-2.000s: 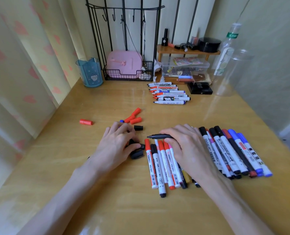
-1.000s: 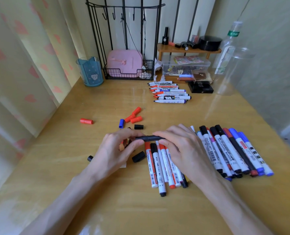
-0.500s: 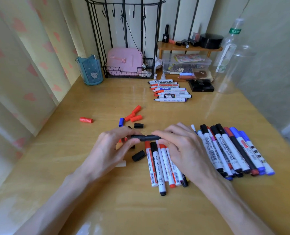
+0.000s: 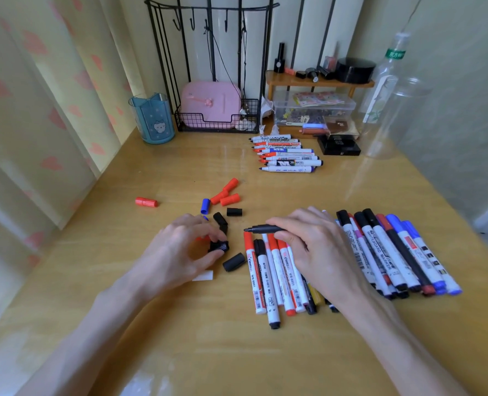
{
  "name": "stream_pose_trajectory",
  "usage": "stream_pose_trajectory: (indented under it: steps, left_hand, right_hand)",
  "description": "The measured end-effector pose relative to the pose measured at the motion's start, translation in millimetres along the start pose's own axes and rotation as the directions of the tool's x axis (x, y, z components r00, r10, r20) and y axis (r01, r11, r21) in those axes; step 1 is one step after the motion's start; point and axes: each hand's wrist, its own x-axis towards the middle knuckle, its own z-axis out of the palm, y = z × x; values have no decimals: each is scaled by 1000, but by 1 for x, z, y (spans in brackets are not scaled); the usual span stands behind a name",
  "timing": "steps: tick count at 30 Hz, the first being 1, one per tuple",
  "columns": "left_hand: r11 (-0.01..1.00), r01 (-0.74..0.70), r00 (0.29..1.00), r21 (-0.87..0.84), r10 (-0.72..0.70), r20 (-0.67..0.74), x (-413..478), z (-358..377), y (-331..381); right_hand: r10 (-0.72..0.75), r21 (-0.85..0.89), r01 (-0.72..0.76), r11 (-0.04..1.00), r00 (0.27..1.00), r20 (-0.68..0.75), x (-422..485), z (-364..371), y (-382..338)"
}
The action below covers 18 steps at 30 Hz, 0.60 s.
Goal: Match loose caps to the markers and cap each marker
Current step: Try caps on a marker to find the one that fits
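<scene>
At the far left of the wooden surface (image 4: 180,324) a lone red cap (image 4: 146,201) lies well apart from the rest, probably rolled aside and waiting for its marker. Next comes the left hand (image 4: 177,252), lowered onto the loose pile. Its fingers (image 4: 208,238) are curled down and, with the thumb, pinch a black cap (image 4: 219,247) against the surface, which looks like a pick chosen to suit the pen in the other hand. Around it lie the unmatched caps: a blue cap (image 4: 205,205), three red caps (image 4: 227,192) bunched just behind it, and other black caps (image 4: 234,262) near the thumb. They are kept together on this side so each colour can be found quickly.

Right of the pile, the right hand (image 4: 311,247) grips an uncapped black marker (image 4: 261,229) between thumb and curled fingers. The marker is level, its bare tip pointing left toward the cap hand, so the cap can be pushed straight on. Beneath that hand lie capped red and black markers (image 4: 262,278), side by side, likely the finished ones. Farther back a row of uncapped markers (image 4: 287,154) waits, tips pointing left. At the far right a second batch of capped markers (image 4: 394,252), black, red and blue, lies in a neat fan, set clear of the working area.
</scene>
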Motion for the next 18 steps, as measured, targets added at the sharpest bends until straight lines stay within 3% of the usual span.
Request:
stream_pose_trajectory:
  steps: [6,11,18]
  left_hand:
    - [998,-59,998,-20,59,10,0,5,5]
    - [989,-107,993,98,103,51,-1,13,8]
    - [996,-87,996,-1,87,22,0,13,9]
  right_hand:
    - [12,-11,-12,1000,1000,20,0,0,0]
    - [27,-17,-26,1000,999,38,0,0,0]
    - [30,-15,-29,999,999,25,0,-1,1]
